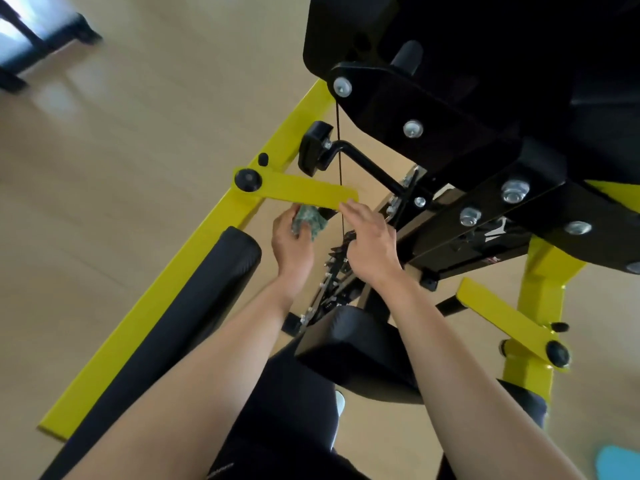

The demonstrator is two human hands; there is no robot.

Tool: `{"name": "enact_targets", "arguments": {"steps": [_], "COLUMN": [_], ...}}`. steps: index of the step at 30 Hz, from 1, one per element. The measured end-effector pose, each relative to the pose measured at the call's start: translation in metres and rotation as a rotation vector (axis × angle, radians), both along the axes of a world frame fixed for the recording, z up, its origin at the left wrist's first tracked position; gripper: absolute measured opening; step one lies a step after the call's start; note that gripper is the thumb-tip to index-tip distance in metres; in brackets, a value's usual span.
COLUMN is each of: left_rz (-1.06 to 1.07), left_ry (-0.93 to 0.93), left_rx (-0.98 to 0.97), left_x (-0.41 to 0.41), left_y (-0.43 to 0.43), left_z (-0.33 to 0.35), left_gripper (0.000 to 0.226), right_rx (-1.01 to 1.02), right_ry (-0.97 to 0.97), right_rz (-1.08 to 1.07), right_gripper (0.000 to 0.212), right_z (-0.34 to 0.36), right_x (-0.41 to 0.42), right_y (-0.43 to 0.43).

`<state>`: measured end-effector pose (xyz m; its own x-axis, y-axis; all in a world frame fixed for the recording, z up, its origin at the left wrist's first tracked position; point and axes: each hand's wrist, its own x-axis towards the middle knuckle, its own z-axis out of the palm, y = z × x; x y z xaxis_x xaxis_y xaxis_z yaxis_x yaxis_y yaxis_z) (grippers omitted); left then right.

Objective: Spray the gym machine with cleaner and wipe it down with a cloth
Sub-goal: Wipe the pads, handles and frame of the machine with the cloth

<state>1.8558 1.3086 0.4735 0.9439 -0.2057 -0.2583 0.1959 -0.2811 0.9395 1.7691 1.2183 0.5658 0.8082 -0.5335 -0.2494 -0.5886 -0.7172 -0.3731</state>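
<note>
The gym machine has a yellow frame [166, 282] and black plates with silver bolts. A flat yellow arm [304, 194] pivots on a black knob at its left end. My left hand [291, 244] grips a bunched green patterned cloth [308, 220] just under this arm's lower edge. My right hand [370, 244] reaches to the arm's free right end, its fingertips touching the yellow edge. A thin black cable [341, 161] runs down between my hands. No spray bottle is in view.
A black padded roller [194, 306] lies along the frame at left, and a black seat pad [356, 344] sits below my wrists. A second yellow arm [502, 320] is at right. A black crank handle [346, 154] sticks out above. Pale wooden floor surrounds the machine.
</note>
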Motion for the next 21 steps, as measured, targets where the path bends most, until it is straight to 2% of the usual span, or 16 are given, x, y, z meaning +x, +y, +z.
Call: {"name": "enact_targets", "arguments": {"steps": [4,7,10,12,14,17,19,21], "left_rz": [-0.079,-0.140,-0.188,-0.159,-0.114,0.000,0.025,0.026], "left_ry": [-0.065,-0.162,-0.217,-0.118,0.068,0.370,0.392,0.282], "left_rx": [-0.121,-0.172,-0.085,0.024,0.077,-0.063,-0.050,0.003], "left_x": [-0.013,-0.024,-0.027,-0.021,-0.012,0.000,0.001,-0.005], "left_y": [0.001,0.009,0.020,0.023,0.022,0.017,0.016,0.015], "left_z": [-0.005,-0.006,-0.019,-0.032,-0.046,-0.055,-0.053,-0.041], "left_gripper": [0.015,0.021,0.028,0.031,0.029,0.025,0.025,0.024], "right_rx": [-0.020,-0.042,-0.001,0.061,0.089,0.105,0.123,0.142], "right_ry": [-0.027,-0.032,-0.066,-0.114,-0.146,-0.145,-0.160,-0.172], "right_rz": [0.016,0.053,0.038,-0.014,-0.050,-0.055,-0.071,-0.085], "right_gripper": [0.075,0.069,0.067,0.064,0.058,0.057,0.057,0.057], "right_z": [0.002,0.000,-0.001,-0.001,-0.001,-0.002,-0.003,-0.004], "right_x": [-0.016,-0.021,-0.024,-0.023,-0.021,-0.021,-0.022,-0.022], "right_y": [0.008,0.015,0.019,0.019,0.020,0.021,0.021,0.020]}}
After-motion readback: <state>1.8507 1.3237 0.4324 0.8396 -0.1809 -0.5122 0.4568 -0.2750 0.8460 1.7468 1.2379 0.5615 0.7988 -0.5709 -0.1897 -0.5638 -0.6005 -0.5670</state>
